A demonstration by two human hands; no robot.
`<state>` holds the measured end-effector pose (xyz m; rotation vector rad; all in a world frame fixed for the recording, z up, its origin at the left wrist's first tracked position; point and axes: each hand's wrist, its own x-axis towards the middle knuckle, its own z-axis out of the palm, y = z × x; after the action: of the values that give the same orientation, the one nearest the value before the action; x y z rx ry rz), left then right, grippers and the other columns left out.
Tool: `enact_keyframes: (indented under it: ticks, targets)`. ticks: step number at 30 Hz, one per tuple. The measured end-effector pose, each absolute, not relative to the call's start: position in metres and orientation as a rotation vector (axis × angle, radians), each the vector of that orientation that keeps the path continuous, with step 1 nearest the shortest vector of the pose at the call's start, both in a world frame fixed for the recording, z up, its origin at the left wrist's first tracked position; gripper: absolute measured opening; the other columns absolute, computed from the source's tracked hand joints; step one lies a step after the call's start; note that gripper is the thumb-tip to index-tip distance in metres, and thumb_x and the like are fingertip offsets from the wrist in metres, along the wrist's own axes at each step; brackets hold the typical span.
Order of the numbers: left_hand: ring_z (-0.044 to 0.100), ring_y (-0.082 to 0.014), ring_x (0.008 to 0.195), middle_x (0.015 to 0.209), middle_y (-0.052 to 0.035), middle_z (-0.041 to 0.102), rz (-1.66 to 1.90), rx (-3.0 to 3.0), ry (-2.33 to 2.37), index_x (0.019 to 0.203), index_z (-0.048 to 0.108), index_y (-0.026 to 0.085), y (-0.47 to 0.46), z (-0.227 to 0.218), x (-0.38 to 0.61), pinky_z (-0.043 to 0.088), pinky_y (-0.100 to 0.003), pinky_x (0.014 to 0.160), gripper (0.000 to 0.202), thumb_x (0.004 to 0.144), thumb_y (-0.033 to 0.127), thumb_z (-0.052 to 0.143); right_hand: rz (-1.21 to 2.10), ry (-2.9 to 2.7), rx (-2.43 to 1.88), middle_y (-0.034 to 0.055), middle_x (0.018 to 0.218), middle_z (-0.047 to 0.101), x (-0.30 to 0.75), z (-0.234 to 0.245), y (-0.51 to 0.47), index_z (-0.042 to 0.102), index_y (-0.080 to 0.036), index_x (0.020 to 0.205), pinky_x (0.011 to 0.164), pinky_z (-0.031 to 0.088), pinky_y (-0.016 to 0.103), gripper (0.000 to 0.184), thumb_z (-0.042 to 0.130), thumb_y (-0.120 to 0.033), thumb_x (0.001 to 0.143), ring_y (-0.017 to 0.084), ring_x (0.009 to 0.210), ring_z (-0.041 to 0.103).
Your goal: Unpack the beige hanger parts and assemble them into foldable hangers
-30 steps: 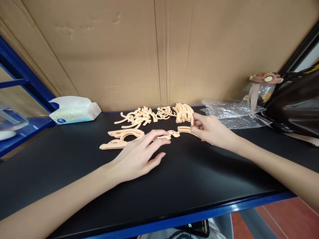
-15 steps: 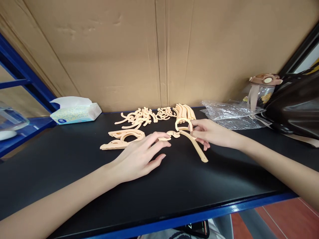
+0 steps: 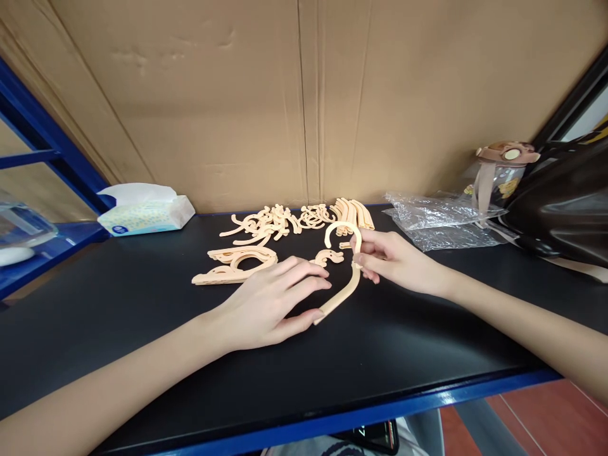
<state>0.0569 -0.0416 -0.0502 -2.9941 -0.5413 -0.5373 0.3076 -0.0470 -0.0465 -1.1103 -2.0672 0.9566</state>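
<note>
My right hand (image 3: 387,256) pinches a partly assembled beige plastic clothes hanger (image 3: 357,235) near where its round hook meets a single curved arm. The hook points up and the arm slants down to the left. My left hand (image 3: 280,304) hovers low over the table, fingers apart; its thumb tip is at the arm's lower end, and whether it presses there I cannot tell. Between the hands lies a small wavy beige piece (image 3: 329,256), partly hidden by my left fingers. Folded beige hangers (image 3: 223,276) lie beyond my left hand.
Along the back of the black table (image 3: 408,342) are a heap of loose hooks (image 3: 273,221) and a stack of curved arms (image 3: 354,212). A tissue pack (image 3: 147,212) sits left. Clear plastic bags (image 3: 427,221), a bottle (image 3: 506,168) and a dark bag (image 3: 565,196) stand right.
The held hanger has turned: its arm pointed down to the right and now slants down left, reaching my left thumb. The hook's opening has swung to the left.
</note>
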Motion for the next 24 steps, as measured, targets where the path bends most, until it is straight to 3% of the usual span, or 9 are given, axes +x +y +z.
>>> enact_keyframes:
  ticks: [3, 7, 9, 14, 16, 21, 24]
  targets:
    - [0.054, -0.0215, 0.11, 0.125, -0.0071, 0.058, -0.484, -3.033, -0.473, 0.119, 0.056, 0.019, -0.043, -0.048, 0.058, 0.045, -0.034, 0.087, 0.032, 0.091, 0.036, 0.05, 0.625, -2.115, -1.196, -0.0059, 0.06, 0.05, 0.309, -0.045, -0.046, 0.043, -0.02, 0.081, 0.056, 0.041, 0.024, 0.007, 0.045, -0.022, 0.087, 0.01, 0.055, 0.05]
    - [0.052, -0.0227, 0.114, 0.128, -0.0073, 0.057, -0.454, -3.029, -0.411, 0.12, 0.057, 0.022, -0.042, -0.05, 0.057, 0.044, -0.035, 0.089, 0.033, 0.092, 0.037, 0.05, 0.494, -2.121, -1.324, -0.0056, 0.06, 0.05, 0.31, -0.045, -0.043, 0.046, -0.02, 0.081, 0.057, 0.04, 0.025, 0.006, 0.044, -0.021, 0.086, 0.011, 0.055, 0.049]
    - [0.053, -0.022, 0.113, 0.126, -0.0069, 0.058, -0.474, -3.026, -0.368, 0.115, 0.06, 0.022, -0.041, -0.051, 0.056, 0.044, -0.034, 0.09, 0.029, 0.092, 0.036, 0.05, 0.557, -2.108, -1.316, -0.0057, 0.059, 0.051, 0.31, -0.047, -0.041, 0.046, -0.02, 0.081, 0.057, 0.041, 0.025, 0.005, 0.044, -0.021, 0.086, 0.011, 0.054, 0.05]
    - [0.056, -0.0201, 0.1, 0.112, -0.0063, 0.064, -0.596, -2.962, -0.411, 0.074, 0.061, 0.016, -0.041, -0.051, 0.056, 0.044, -0.032, 0.081, 0.027, 0.092, 0.032, 0.05, 0.989, -1.962, -1.171, -0.0052, 0.059, 0.054, 0.308, -0.056, -0.039, 0.045, -0.02, 0.081, 0.058, 0.045, 0.026, 0.005, 0.046, -0.019, 0.085, 0.01, 0.052, 0.054]
    - [0.057, -0.019, 0.094, 0.107, -0.0061, 0.065, -0.629, -2.926, -0.463, 0.075, 0.059, 0.016, -0.041, -0.051, 0.057, 0.043, -0.031, 0.078, 0.026, 0.092, 0.032, 0.05, 1.111, -1.894, -1.114, -0.0053, 0.058, 0.055, 0.307, -0.058, -0.038, 0.044, -0.02, 0.081, 0.06, 0.046, 0.027, 0.005, 0.046, -0.019, 0.085, 0.01, 0.052, 0.055]
    - [0.054, -0.02, 0.098, 0.112, -0.0051, 0.062, -0.579, -2.905, -0.645, 0.103, 0.06, 0.017, -0.037, -0.057, 0.056, 0.041, -0.033, 0.081, 0.027, 0.09, 0.039, 0.053, 1.291, -1.758, -1.019, -0.0032, 0.062, 0.06, 0.303, -0.058, -0.036, 0.045, -0.02, 0.082, 0.071, 0.051, 0.033, 0.006, 0.051, -0.021, 0.083, 0.013, 0.061, 0.062]
    - [0.052, -0.0199, 0.101, 0.114, -0.0027, 0.061, -0.518, -2.947, -0.695, 0.092, 0.061, 0.019, -0.035, -0.061, 0.055, 0.04, -0.034, 0.084, 0.017, 0.091, 0.033, 0.052, 1.331, -1.731, -1.084, 0.0022, 0.075, 0.066, 0.302, -0.058, -0.035, 0.05, -0.018, 0.082, 0.078, 0.05, 0.035, 0.011, 0.055, -0.028, 0.083, 0.016, 0.075, 0.065]
